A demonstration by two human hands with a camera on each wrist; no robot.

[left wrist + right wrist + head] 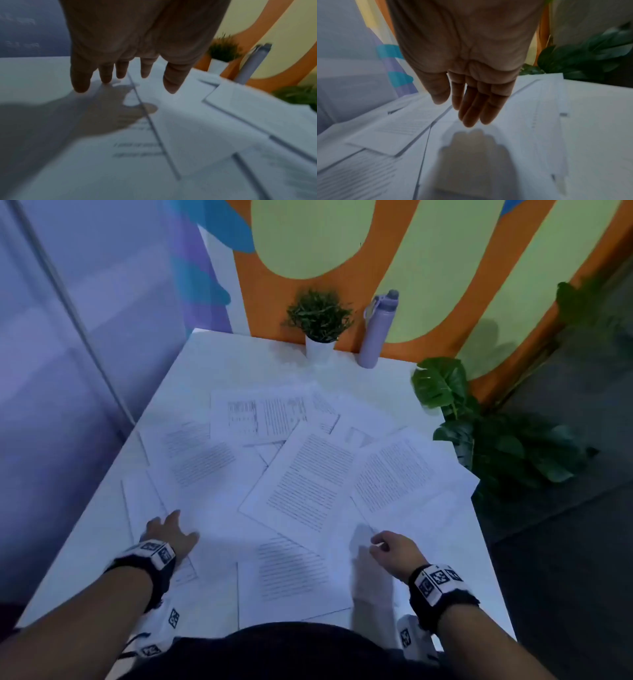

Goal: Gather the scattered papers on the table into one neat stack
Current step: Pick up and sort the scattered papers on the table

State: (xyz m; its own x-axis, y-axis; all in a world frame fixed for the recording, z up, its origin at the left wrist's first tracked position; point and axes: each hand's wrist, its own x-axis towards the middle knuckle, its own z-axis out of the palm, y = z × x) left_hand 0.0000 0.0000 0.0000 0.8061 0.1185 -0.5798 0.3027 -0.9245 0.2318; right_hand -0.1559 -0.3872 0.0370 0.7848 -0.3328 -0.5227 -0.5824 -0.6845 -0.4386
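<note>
Several printed white papers lie scattered and overlapping across the white table. My left hand hovers over the sheets at the near left, fingers spread and straight in the left wrist view, holding nothing. Just above a sheet's corner at the near right is my right hand; the right wrist view shows its fingers straight and together, a little above the papers, casting a shadow. Neither hand grips a sheet.
A small potted plant and a lilac water bottle stand at the table's far edge against a coloured wall. A large leafy plant sits off the table's right side. The table's left edge borders a pale wall.
</note>
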